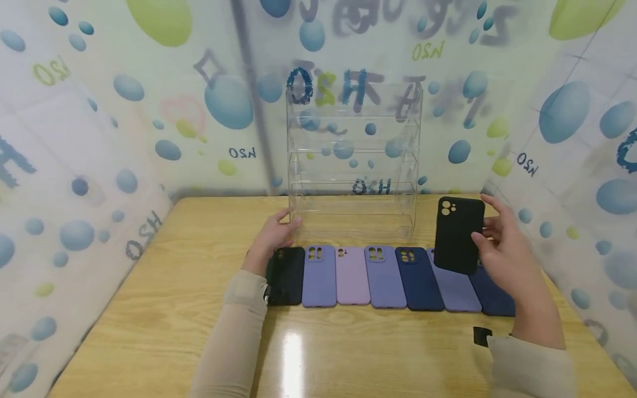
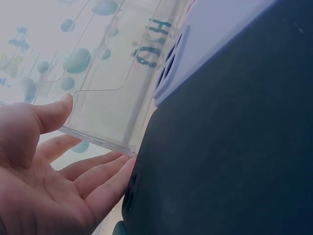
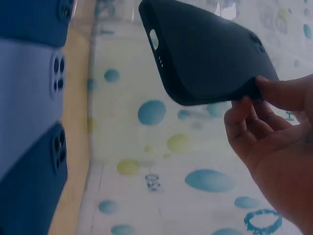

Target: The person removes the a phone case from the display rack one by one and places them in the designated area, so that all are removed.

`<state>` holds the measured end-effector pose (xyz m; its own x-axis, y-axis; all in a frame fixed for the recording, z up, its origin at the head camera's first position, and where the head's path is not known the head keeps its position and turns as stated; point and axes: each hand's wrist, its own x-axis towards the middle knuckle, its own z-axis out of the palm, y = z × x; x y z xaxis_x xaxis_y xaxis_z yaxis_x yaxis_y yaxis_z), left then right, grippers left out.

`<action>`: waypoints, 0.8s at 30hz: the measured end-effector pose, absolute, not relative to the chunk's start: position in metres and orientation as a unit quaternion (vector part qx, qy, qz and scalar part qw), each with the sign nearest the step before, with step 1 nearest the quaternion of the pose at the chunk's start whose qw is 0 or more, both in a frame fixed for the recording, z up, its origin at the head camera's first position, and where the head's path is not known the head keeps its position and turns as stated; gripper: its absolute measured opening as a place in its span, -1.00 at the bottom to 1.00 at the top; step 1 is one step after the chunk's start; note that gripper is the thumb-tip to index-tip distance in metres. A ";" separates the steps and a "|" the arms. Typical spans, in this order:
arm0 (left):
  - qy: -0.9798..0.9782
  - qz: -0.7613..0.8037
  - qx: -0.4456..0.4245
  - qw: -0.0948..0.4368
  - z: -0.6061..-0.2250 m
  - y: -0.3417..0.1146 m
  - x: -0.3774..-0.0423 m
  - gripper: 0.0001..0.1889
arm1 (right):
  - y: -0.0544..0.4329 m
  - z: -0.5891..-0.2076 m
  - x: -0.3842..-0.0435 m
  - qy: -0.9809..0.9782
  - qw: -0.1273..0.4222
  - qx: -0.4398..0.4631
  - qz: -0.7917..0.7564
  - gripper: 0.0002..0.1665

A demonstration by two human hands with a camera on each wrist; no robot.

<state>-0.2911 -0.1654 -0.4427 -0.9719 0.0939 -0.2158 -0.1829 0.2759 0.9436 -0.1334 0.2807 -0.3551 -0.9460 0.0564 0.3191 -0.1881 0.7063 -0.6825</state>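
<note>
Raised above the right end of a row of cases, a black phone case (image 1: pixel 458 237) is pinched at its side edge by my right hand (image 1: pixel 510 260). Its camera cutout is at the upper left in the head view. My left hand (image 1: pixel 272 235) holds the lower left edge of a clear tiered display rack (image 1: pixel 352 216), thumb on one face and fingers on the other. Under that hand lies a very dark case (image 1: pixel 288 282), the leftmost in the row. The right wrist view shows the held case (image 3: pixel 210 58) tilted, its port end toward the camera.
Along the row lie lavender (image 1: pixel 319 284), pink (image 1: pixel 353 284) and navy (image 1: pixel 423 284) cases, several in all. A small black piece (image 1: pixel 481 336) is by the right sleeve. Patterned sheets (image 1: pixel 199 149) stand behind and at both sides of the wooden table (image 1: pixel 199 232).
</note>
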 end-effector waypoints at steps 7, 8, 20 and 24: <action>0.791 0.601 -0.031 0.113 -0.443 -0.165 -0.292 -0.32 | 0.317 -0.362 -0.127 -0.941 0.146 -0.045 0.302 -0.27; 0.791 0.600 -0.030 0.113 -0.443 -0.165 -0.292 -0.32 | 0.321 -0.364 -0.127 -0.943 0.145 -0.053 0.294 -0.28; 0.795 0.594 -0.027 0.117 -0.439 -0.165 -0.291 -0.30 | 0.359 -0.383 -0.138 -0.957 0.115 -0.091 0.251 -0.35; 0.794 0.596 -0.025 0.118 -0.440 -0.165 -0.291 -0.30 | 0.370 -0.388 -0.140 -0.955 0.106 -0.112 0.254 -0.37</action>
